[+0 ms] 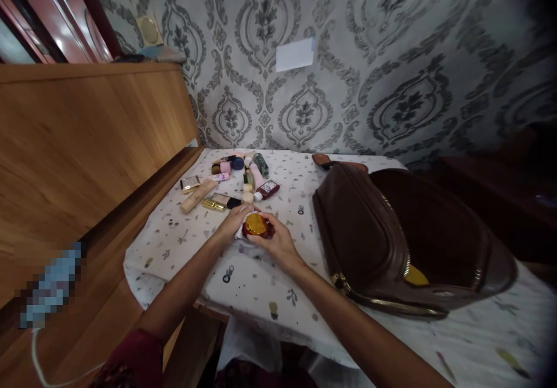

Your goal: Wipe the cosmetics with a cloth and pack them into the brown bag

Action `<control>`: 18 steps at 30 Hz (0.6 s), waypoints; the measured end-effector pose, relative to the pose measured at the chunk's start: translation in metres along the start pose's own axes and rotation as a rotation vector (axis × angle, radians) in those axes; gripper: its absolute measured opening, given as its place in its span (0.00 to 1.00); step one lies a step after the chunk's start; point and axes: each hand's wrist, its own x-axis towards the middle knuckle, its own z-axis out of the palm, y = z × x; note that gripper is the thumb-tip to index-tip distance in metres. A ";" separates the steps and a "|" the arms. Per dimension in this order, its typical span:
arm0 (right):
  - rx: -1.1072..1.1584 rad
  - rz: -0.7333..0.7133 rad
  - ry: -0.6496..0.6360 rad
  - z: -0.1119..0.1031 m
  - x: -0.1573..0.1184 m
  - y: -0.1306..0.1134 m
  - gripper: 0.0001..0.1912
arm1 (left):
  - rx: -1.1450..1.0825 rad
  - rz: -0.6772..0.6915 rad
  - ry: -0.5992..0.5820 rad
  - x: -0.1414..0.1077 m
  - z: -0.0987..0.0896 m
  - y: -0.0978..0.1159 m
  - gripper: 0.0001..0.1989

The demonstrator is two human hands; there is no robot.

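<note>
Near the front of the table my right hand (278, 241) grips a round jar (256, 224) with a shiny gold lid and a dark red body. On the jar's left side, my left hand (231, 224) is closed on a white cloth (240, 232) pressed against it. Just beyond my hands lie a gold tube (213, 205), a beige tube (199, 196), a dark red bottle (267, 190) with a white cap, a pink tube (256, 176) and a green bottle (261, 165), among several other small cosmetics.
A large brown bag (361, 231) gapes open on the right of the patterned tablecloth (278, 295), something yellow inside it. A wooden panel (100, 109) borders the left side. The patterned wall (265, 104) rises behind the table, with a white card (295, 55) on it.
</note>
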 end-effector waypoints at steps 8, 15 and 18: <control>0.226 0.067 0.071 -0.001 0.003 -0.007 0.26 | -0.114 -0.092 -0.001 -0.004 0.006 0.000 0.32; 0.071 0.041 0.156 -0.001 0.002 -0.004 0.27 | -0.076 -0.065 -0.102 -0.003 0.009 -0.007 0.37; -0.144 -0.014 0.244 -0.003 0.001 -0.004 0.27 | 0.035 -0.044 -0.130 -0.002 0.006 -0.014 0.36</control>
